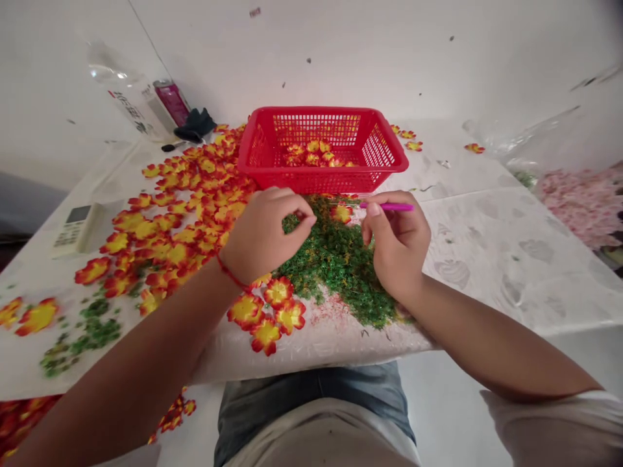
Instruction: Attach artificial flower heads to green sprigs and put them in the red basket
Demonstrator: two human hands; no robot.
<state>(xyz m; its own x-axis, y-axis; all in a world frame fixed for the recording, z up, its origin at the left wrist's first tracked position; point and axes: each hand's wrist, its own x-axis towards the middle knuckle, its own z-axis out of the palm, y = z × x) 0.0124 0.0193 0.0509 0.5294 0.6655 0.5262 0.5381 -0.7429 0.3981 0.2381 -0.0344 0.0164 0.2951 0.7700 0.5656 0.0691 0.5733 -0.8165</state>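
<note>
My right hand point(402, 243) is closed around a pink-handled tool with a thin shaft point(396, 207), its shaft pointing left. Facing it, my left hand point(267, 227) has thumb and forefinger pinched together; whatever they may hold is too small to make out. A red and yellow artificial flower point(341, 213) lies between the hands, close under the shaft. Beneath both hands spreads a heap of small green plastic sprigs point(341, 266). Several loose flowers point(265, 334) rest by my left wrist, at the table's front edge.
A red plastic basket point(321, 178) with some flowers inside stands behind my hands. To the left spreads a large pile of flowers point(180, 220). A calculator point(75, 228), a plastic bottle point(131, 97) and a can point(172, 100) are farther left. Pink flowers point(581, 204) sit at the right.
</note>
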